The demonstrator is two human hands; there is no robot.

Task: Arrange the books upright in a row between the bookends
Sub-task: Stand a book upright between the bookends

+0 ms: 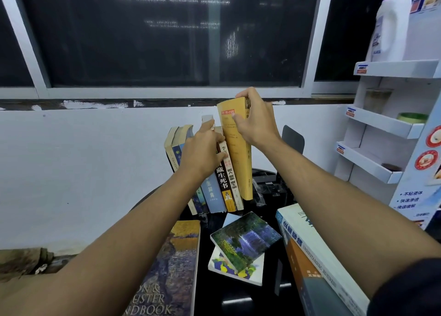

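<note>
Yellow book point(235, 148) in right hand point(256, 122); four other books point(245, 239) flat.

Tallest book point(235, 148): yellow cover. Adjacent spine point(222, 179): black, white characters. Next spine point(213, 196): pale blue. Bench point(210, 291): glossy black. Waterfall book point(245, 241): green, blue. Painted book point(171, 268): ochre, blue brushwork.

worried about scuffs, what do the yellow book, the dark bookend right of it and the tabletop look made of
Yellow book: paperback, matte paper cover, thin and slightly bowed. Dark bookend: thin flat plate with rounded corners, probably painted metal, possibly plastic. Tabletop: glossy black, sharp light reflections; glass or lacquer, cannot tell.
</note>
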